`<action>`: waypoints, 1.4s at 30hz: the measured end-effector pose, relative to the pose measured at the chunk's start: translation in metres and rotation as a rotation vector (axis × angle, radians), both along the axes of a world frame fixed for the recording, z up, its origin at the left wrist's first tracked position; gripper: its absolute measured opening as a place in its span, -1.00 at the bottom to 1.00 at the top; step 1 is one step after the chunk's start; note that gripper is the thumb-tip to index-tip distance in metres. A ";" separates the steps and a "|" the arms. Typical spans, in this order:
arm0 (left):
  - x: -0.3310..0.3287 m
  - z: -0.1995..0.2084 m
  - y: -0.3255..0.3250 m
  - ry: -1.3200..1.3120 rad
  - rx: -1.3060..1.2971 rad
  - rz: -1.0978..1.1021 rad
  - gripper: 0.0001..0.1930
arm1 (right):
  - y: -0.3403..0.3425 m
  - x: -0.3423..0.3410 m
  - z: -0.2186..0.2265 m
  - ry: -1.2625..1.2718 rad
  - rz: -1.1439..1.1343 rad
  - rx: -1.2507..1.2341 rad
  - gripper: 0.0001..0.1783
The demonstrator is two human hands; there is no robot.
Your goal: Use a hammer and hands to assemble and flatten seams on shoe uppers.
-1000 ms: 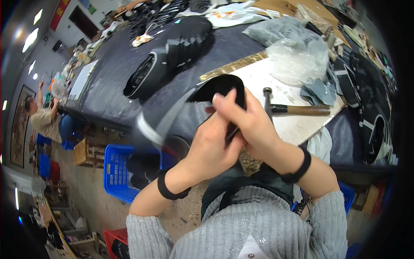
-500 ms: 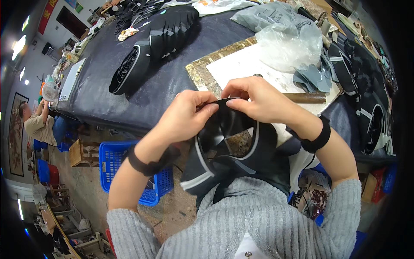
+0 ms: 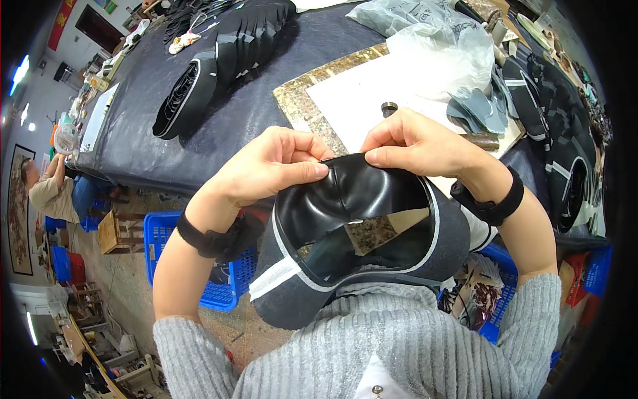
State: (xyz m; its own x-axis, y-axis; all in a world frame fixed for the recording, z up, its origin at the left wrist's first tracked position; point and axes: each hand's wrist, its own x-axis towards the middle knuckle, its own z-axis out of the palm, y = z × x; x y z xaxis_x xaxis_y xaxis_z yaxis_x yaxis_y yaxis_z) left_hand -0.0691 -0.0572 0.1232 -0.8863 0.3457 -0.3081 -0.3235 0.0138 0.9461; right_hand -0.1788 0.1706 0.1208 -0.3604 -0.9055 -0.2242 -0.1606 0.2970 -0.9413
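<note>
black shoe upper [image 3: 372,191] below left hand [image 3: 274,165] and right hand [image 3: 425,147] (closed pinches on its edge)

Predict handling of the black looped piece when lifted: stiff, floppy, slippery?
Probably bendable but shape-keeping: the black looped piece forms an open, curved loop though the left hand and right hand pinch only its top edge. Likely light: it looks thin-walled. The glossy inner face may feel slick.

Slab [image 3: 297,101], plastic bags [image 3: 435,58] beyond fingers [image 3: 311,171]; passage leftward
</note>
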 end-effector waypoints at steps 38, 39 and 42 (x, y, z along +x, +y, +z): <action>0.000 -0.009 0.021 0.084 -0.162 0.017 -0.67 | 0.011 0.005 -0.017 0.045 -0.034 -0.100 -0.83; -0.001 -0.011 0.021 0.085 -0.161 0.011 -0.67 | 0.013 0.003 -0.019 0.046 -0.040 -0.099 -0.83; -0.004 -0.014 0.021 0.046 -0.038 0.006 -0.67 | 0.021 -0.002 -0.025 -0.136 -0.016 -0.130 -0.78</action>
State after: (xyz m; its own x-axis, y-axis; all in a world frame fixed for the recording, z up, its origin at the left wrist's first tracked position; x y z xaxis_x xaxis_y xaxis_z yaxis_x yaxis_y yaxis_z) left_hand -0.0728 -0.0364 0.1092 -0.9020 0.3290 -0.2794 -0.2795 0.0479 0.9589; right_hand -0.1803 0.1921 0.0960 -0.3492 -0.9244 -0.1534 -0.0260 0.1732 -0.9845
